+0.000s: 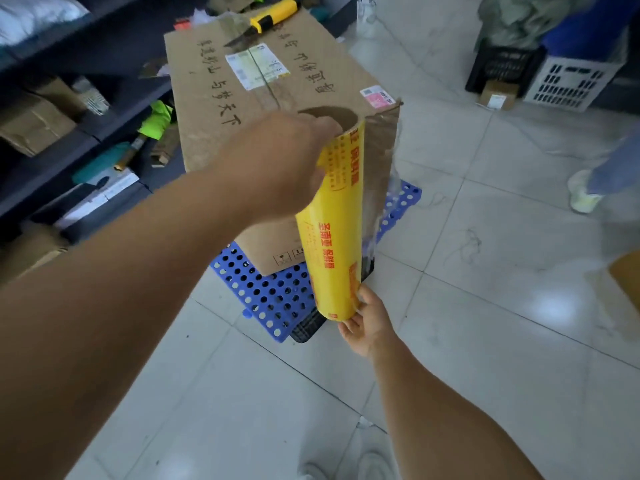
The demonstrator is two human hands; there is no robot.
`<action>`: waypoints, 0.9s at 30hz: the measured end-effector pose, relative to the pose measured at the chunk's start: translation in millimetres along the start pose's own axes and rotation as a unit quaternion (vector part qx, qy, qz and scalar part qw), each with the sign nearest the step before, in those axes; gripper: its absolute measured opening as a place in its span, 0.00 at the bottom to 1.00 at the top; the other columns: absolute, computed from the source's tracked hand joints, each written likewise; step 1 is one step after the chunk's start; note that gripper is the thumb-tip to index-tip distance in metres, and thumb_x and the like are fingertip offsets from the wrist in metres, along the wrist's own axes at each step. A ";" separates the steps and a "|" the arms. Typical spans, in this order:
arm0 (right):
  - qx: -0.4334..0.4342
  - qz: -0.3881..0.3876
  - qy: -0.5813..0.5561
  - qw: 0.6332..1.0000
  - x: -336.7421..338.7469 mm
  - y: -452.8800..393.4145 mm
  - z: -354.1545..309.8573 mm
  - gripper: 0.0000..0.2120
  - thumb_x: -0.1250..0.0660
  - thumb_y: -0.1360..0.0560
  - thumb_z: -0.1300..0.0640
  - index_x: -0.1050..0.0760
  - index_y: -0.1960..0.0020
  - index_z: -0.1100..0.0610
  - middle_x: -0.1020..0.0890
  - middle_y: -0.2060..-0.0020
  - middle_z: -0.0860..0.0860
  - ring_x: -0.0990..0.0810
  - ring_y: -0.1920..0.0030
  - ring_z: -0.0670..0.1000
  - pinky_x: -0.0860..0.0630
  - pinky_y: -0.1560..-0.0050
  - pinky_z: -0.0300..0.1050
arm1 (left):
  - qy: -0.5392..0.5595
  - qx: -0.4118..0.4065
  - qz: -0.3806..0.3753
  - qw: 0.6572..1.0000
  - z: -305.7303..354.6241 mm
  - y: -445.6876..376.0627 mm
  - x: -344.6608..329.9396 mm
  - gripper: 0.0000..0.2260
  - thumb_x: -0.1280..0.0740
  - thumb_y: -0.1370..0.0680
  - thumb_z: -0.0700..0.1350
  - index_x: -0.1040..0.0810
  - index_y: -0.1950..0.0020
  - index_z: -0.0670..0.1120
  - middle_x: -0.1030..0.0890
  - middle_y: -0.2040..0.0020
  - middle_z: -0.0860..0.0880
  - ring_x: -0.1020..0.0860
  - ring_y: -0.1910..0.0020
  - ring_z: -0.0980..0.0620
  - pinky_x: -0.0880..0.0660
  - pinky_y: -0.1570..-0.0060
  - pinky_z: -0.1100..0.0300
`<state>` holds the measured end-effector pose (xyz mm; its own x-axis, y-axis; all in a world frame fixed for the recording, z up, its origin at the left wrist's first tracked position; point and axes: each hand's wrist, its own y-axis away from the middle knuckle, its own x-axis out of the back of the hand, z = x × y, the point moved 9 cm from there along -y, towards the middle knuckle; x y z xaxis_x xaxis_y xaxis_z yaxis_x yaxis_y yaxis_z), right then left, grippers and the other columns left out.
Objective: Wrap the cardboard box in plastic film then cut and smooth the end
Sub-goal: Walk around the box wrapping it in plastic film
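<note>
Both hands hold the upright yellow plastic-film roll (332, 220) against the brown cardboard box (263, 109): left hand (287, 161) gripping its top at eleven o'clock, right hand (367, 320) cupping its bottom at five o'clock.

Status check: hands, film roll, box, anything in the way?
Left hand grips film roll top, right hand grips bottom. Roll upright at cardboard box corner, film on its side. Knife lies on box top.

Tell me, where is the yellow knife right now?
The yellow knife lies on top of the cardboard box, at its far end in the head view, well beyond both hands and the film roll.
</note>
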<state>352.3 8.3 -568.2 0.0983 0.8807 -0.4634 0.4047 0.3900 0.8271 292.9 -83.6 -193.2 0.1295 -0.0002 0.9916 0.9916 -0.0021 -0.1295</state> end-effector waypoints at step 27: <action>0.328 -0.035 0.284 0.900 -115.2 37.2 -115.0 0.33 0.26 0.36 0.53 0.31 0.33 0.49 0.23 0.38 0.49 0.23 0.40 0.50 0.22 0.50 0.45 | 0.036 -0.143 -0.115 0.982 -10.7 56.3 -1.4 0.05 0.36 0.24 0.46 0.26 0.49 0.53 0.26 0.56 0.58 0.32 0.53 0.56 0.34 0.48 0.57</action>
<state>251.4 -47.7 -447.4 -0.3544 0.9280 -0.1149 0.8602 0.3718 0.3491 348.6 -94.4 -201.9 -0.1090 -0.0373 0.9933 0.9524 -0.2903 0.0936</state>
